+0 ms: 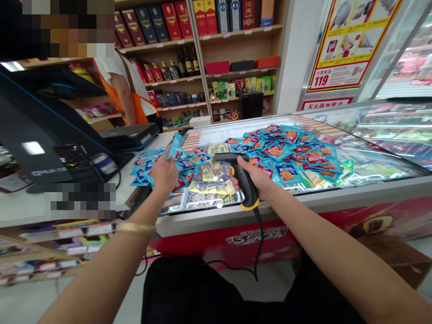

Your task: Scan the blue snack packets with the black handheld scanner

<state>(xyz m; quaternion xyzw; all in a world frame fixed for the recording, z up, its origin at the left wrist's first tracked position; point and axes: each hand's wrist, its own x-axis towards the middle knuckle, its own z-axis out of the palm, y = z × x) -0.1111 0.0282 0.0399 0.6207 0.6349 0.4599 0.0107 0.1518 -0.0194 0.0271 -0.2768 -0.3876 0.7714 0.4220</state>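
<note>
My right hand (258, 177) grips a black barcode scanner (236, 173) with a yellow trigger and yellow base; its head points left over the freezer lid. My left hand (164, 173) pinches a small blue snack packet (174, 146) and holds it up in front of the scanner. A gold bangle sits on my left wrist. Several blue and red snack packets (286, 155) lie spread over the glass lid of the freezer (303, 200), along with a few yellow packets (211, 177) just beneath the scanner.
A black till screen (50, 135) stands on the white counter to the left. A person in an orange apron (126, 92) stands behind it. Shelves of boxed bottles (202, 45) fill the back wall. The scanner's cable (258, 252) hangs down the freezer front.
</note>
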